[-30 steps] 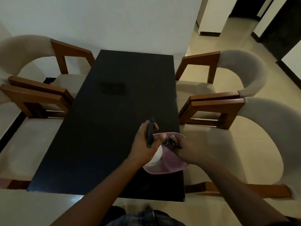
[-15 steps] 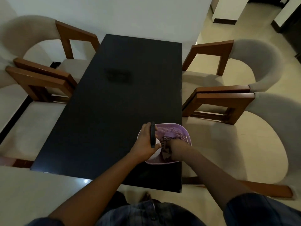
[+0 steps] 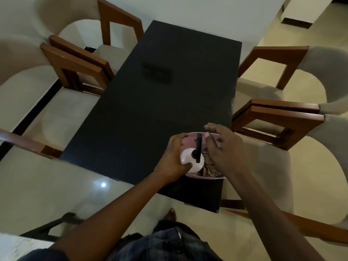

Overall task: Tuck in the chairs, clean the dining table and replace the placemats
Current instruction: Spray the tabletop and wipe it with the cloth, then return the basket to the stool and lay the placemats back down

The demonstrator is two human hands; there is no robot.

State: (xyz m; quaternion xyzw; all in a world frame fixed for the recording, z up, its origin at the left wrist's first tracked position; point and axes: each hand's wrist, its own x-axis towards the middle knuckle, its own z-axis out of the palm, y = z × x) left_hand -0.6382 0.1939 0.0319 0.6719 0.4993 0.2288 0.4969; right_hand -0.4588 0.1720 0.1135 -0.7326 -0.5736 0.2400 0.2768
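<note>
A pink basket [image 3: 190, 143] stands on the near right part of the black dining table [image 3: 150, 113]. My left hand [image 3: 172, 157] grips a white spray bottle [image 3: 191, 161] with a black nozzle, upright inside the basket. A patterned cloth [image 3: 210, 169] lies crumpled in the basket beside the bottle. My right hand [image 3: 223, 147] hovers over the basket's right side with fingers spread, holding nothing. Two cushioned wooden chairs stand at the left [image 3: 62, 102] and two at the right [image 3: 278, 117], their seats out from under the table.
A dark rectangular patch [image 3: 156, 73], perhaps a reflection, shows on the far middle of the table. The white wall [image 3: 188, 14] meets the table's far end. My body and a bare foot [image 3: 170, 215] are at the near end, on glossy tiled floor.
My right hand has let go of the cloth and lifted out of the basket, fingers spread. My left hand slid down from the nozzle to the bottle's body. The camera moved closer.
</note>
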